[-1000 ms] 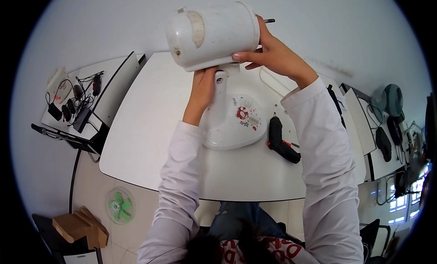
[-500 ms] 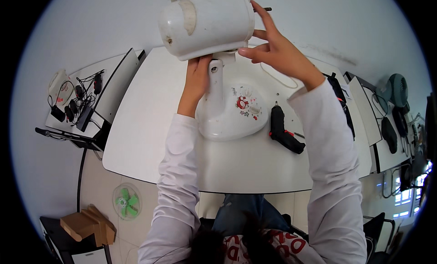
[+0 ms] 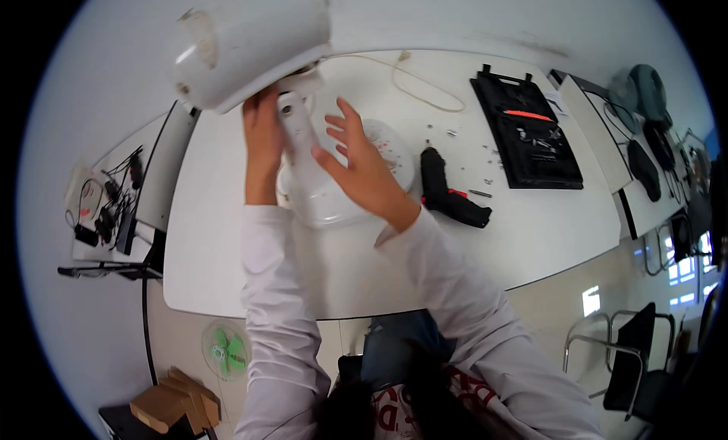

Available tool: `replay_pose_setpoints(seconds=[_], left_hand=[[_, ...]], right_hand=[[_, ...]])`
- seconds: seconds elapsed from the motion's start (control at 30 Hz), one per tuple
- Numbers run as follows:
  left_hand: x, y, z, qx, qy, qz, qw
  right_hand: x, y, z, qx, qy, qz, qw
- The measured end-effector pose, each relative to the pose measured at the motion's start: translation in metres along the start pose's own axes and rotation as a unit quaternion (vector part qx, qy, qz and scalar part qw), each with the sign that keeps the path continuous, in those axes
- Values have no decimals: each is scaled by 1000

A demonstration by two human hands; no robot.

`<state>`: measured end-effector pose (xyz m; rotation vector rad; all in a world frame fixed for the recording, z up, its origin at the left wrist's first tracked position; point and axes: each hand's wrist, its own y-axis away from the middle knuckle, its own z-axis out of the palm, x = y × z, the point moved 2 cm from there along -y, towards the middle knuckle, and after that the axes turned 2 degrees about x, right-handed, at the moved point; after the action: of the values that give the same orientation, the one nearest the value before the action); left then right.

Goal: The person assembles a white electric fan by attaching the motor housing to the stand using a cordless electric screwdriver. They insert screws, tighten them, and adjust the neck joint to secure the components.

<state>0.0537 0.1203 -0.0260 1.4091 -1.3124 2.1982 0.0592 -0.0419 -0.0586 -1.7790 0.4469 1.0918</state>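
The white cylindrical plastic housing, with a rounded left end and a brownish worn patch, is at the upper left, raised above the white table with dark edging. Its right end points toward the wall, and the upper edge of the view cuts it off. The white plastic stand neck, with a round hole near its top, stands below the housing and leads down to the white rounded base, which rests on the table.

The left hand is under the housing, beside the neck. Its fingers extend up to the underside; the fingertips are hidden, so how far they close cannot be determined. The right hand is over the base with its fingers spread and grasping nothing. Its thumb is near the neck; contact cannot be confirmed.

To the right of the base lies the black pistol-shaped electric screwdriver with red details. A slim metal bit lies just beside it. Farther right is the opened black plastic tool case. Small metal parts lie between the screwdriver and the case. The cream-coloured cable forms a loop behind them.
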Motion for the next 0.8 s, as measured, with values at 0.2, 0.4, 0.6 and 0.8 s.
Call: replay_pose_setpoints(seconds=[0.2,0.4,0.6,0.8], left_hand=[[14,6,4,15,40,-20,999],[14,4,4,24,43,-35,998],[14,8,2,11,38,-58,998],[-32,-15,-46,49,53,-54,996]], right_hand=[[-6,30,-121,21,159,122,979],[71,-23,-196,-70,453,74,886],[127,-37,-180,-90,522,89,844],[163,-45,-166,-82,558,53,824]])
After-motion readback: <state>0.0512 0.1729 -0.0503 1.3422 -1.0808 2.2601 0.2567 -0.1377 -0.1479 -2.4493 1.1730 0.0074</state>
